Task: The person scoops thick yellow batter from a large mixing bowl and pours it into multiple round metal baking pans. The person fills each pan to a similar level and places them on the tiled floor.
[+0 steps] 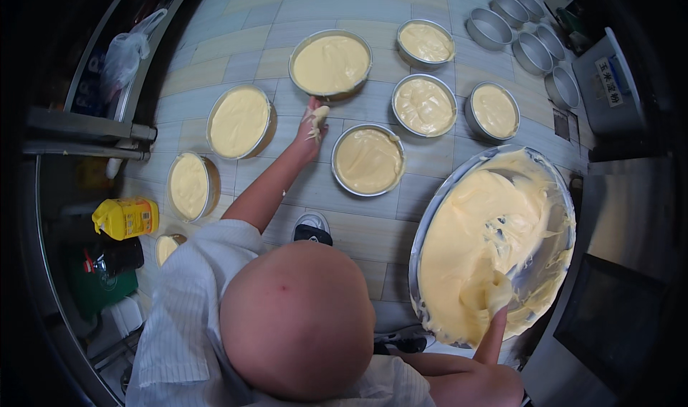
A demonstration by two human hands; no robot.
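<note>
My left hand [313, 125], smeared with pale yellow batter, reaches to the near side of a large round metal pan [331, 64] filled with batter. Its fingertips are at the pan's lower edge; whether they touch it is unclear. Nothing shows in that hand. My right hand [499, 294] is coated in thick batter inside a big basin [427, 219] at the right. The coating hides its fingers. Batter [457, 229] covers much of the basin and streaks its far wall. Just right of my left hand stands a smaller filled pan [368, 160], with another filled pan [239, 122] to its left.
More filled pans [424, 106] stand on the tiled floor [258, 9]. Several bare cake pans [489, 29] sit at the upper right beside a grey bin [607, 84] bearing writing. At left are a yellow jug [126, 217], a dark bottle [118, 257] and a metal rack [86, 124].
</note>
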